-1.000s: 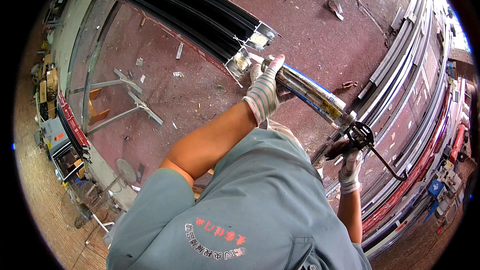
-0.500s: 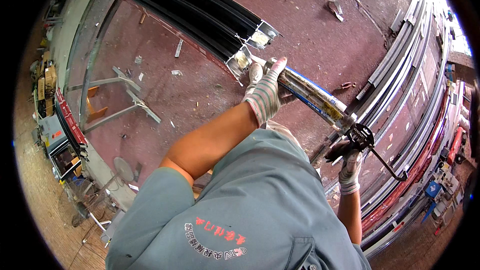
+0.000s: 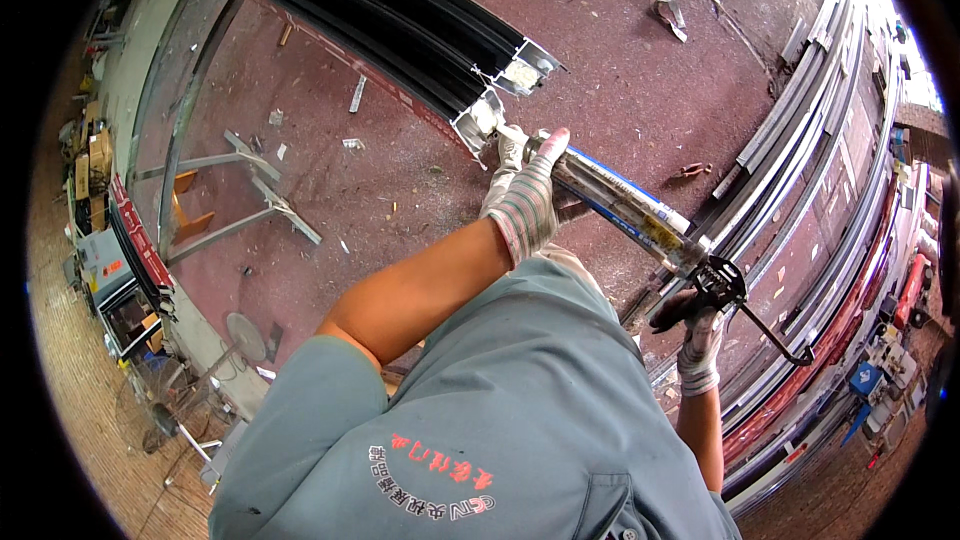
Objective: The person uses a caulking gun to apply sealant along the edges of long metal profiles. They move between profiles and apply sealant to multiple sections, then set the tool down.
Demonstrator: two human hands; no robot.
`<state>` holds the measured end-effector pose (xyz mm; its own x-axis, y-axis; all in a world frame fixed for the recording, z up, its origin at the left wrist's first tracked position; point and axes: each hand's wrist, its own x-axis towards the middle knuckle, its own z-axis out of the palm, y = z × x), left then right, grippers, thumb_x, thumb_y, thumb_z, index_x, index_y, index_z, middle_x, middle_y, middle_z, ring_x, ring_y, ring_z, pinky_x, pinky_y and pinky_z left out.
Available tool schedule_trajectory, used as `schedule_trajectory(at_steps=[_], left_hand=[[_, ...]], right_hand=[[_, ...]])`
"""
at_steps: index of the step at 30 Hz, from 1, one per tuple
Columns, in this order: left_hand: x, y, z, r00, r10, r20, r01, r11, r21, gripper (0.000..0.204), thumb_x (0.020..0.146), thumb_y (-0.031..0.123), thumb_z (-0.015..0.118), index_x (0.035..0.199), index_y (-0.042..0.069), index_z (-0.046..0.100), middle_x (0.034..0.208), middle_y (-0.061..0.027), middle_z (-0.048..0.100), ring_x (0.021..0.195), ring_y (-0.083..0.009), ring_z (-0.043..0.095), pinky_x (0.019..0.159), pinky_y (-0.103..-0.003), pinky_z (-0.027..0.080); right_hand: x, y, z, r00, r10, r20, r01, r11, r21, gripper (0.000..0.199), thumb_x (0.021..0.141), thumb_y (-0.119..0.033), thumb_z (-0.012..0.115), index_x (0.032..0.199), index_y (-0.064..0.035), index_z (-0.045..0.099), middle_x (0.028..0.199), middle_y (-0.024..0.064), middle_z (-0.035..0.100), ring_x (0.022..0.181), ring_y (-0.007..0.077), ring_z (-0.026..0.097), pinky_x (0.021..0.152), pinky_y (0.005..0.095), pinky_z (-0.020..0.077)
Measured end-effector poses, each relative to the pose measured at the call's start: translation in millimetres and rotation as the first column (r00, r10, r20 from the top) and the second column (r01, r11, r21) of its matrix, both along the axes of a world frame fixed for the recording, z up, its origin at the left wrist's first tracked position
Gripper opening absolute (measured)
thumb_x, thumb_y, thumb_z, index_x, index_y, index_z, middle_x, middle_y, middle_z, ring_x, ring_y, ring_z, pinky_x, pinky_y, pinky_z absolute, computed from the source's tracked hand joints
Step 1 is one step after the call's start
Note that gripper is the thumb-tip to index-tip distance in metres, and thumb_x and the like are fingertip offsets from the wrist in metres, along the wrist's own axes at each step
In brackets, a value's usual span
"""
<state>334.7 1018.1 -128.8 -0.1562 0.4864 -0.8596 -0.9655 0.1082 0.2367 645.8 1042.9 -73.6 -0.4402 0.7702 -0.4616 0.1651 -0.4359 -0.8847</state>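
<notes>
Long silver-and-blue metal sealant gun (image 3: 630,205) slants forward-left toward long black metal profiles (image 3: 370,35), left hand (image 3: 527,202) nearer, clamped on front, right hand (image 3: 702,345) gripping rear.

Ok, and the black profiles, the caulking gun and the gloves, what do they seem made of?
Black profiles: probably aluminium with a satin black coating; their open ends show thin silvery walls.
Caulking gun: seemingly metal at the dark trigger end, given its slim hooked rod; any coating is unclear.
Gloves: matte striped knit, perhaps cotton; the ribbing shows.
</notes>
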Motion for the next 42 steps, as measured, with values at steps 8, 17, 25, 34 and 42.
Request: schedule_trajectory(at_steps=[8,17,25,34,42], left_hand=[[-2.9,-17.2,-10.8,0.997,0.041,0.068,-0.048,0.993,0.107,0.071,0.091,0.032,0.069,0.144,0.043,0.023,0.114,-0.0014,0.051,0.092,-0.0207,0.062,0.077,-0.052,0.058],[-2.9,-27.7,-5.9,1.000,0.018,0.023,-0.022,0.988,0.150,0.048,0.091,0.041,0.067,0.130,0.028,0.042,0.099,0.0010,0.056,0.085,-0.0165,0.063,0.073,-0.044,0.060],[-2.0,-10.1,-2.8,1.000,-0.001,-0.027,0.003,0.997,0.074,0.036,0.088,0.050,0.068,0.114,0.031,0.051,0.098,0.0010,0.056,0.085,-0.0169,0.065,0.068,-0.041,0.062],[-5.4,-30.8,2.2,0.998,0.034,0.055,-0.043,0.982,0.186,0.062,0.092,0.039,0.066,0.141,0.032,0.030,0.103,-0.0026,0.053,0.085,-0.0177,0.064,0.071,-0.043,0.062],[-7.3,-34.6,21.5,1.000,0.004,0.031,-0.006,0.997,0.082,0.039,0.092,0.047,0.062,0.126,0.032,0.051,0.093,0.0038,0.061,0.081,-0.0129,0.067,0.065,-0.035,0.063]], right_hand=[[-14.9,-2.0,20.4,0.997,0.066,0.042,-0.068,0.997,0.041,0.070,0.083,-0.068,0.062,0.100,0.0002,0.059,0.078,0.0100,0.063,0.066,0.0196,0.063,0.060,0.0327,0.0515],[-15.1,-4.0,31.4,0.981,0.138,0.139,-0.146,0.988,0.047,0.074,0.084,-0.072,0.056,0.101,-0.0004,0.059,0.080,0.0093,0.064,0.070,0.0188,0.063,0.063,0.0325,0.0510],[-11.5,0.3,24.4,0.979,0.098,0.179,-0.116,0.989,0.094,0.072,0.085,-0.071,0.054,0.096,-0.0002,0.063,0.078,0.0084,0.065,0.070,0.0183,0.063,0.065,0.0317,0.0502],[-16.8,-4.9,33.9,0.970,0.084,0.227,-0.118,0.983,0.138,0.077,0.087,-0.074,0.047,0.094,0.0017,0.061,0.075,0.0104,0.065,0.064,0.0193,0.064,0.058,0.0311,0.0515],[-27.2,-6.9,50.2,0.958,0.128,0.255,-0.176,0.969,0.174,0.079,0.086,-0.075,0.047,0.095,0.0022,0.062,0.076,0.0103,0.065,0.065,0.0197,0.065,0.059,0.0310,0.0522]])
